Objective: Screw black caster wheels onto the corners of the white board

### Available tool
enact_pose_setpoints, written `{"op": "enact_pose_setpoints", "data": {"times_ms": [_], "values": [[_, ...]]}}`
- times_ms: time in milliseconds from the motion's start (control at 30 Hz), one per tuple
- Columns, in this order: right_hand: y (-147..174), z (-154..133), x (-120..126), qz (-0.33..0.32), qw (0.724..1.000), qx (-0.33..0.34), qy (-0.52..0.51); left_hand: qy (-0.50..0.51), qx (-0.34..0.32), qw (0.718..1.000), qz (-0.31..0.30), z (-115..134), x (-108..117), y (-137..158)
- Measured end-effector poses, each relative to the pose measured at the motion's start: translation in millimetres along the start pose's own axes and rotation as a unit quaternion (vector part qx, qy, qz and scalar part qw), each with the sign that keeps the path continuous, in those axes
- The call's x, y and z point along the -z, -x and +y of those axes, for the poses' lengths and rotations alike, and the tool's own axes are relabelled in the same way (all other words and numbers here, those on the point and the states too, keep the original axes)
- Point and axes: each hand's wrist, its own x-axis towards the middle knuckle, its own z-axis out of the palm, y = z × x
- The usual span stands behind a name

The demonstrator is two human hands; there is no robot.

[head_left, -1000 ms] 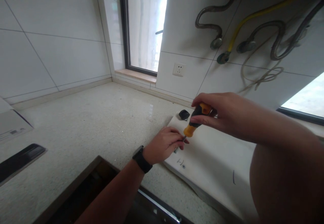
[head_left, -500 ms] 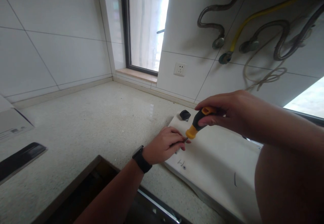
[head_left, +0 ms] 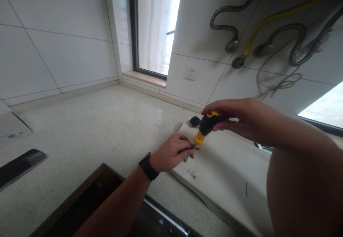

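My right hand (head_left: 230, 117) is wrapped round the black and yellow handle of a screwdriver (head_left: 205, 128), which tilts down to the left. Its metal shaft runs between the fingers of my left hand (head_left: 175, 153), pinched together close to the tip. The tip itself is hidden by those fingers. Both hands work over a white panel-like piece (head_left: 227, 172) lying on the counter, with handwritten marks and a small screw hole or screw (head_left: 194, 176) near its edge. Just beyond my left fingers a small metal part (head_left: 185, 159) shows. A black knob-like part (head_left: 195, 121) sits at the panel's far corner.
The pale speckled counter (head_left: 107, 122) has a dark opening (head_left: 93, 194) at the front. At left lie a white box (head_left: 13, 126) and a black flat object (head_left: 24, 165). Hoses (head_left: 249, 44) and a socket (head_left: 191, 73) are on the tiled wall.
The screwdriver and my right hand have shifted slightly left, and the handle has turned a little. My left hand keeps its pinch by the shaft. The view has moved slightly.
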Motion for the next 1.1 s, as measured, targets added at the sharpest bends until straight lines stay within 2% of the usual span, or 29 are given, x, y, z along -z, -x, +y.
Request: {"op": "enact_pose_setpoints", "data": {"times_ms": [300, 467, 533, 667, 733, 967, 1100], "values": [[-10, -15, -5, -0.003, 0.997, -0.019, 0.07, 0.002, 0.023, 1.0, 0.005, 0, -2, 1], [-6, -15, -10, 0.039, 0.985, -0.065, 0.154, 0.01, 0.025, 1.0, 0.01, 4, -2, 1], [-2, -13, -8, 0.04, 0.991, -0.044, 0.121, 0.013, 0.026, 1.0, 0.006, 3, -2, 1], [4, -7, -2, 0.0, 0.999, 0.036, -0.035, 0.022, 0.019, 1.0, 0.012, -1, -2, 2], [2, -7, 0, -0.009, 0.997, 0.044, -0.058, 0.031, 0.013, 0.999, 0.012, -2, -2, 3], [-6, -17, -5, 0.036, 0.999, -0.002, 0.014, 0.029, 0.021, 0.999, 0.009, -1, -1, 3], [-7, -17, -9, 0.069, 0.996, -0.006, 0.063, 0.021, 0.024, 0.999, 0.008, -1, -1, 1]]}}
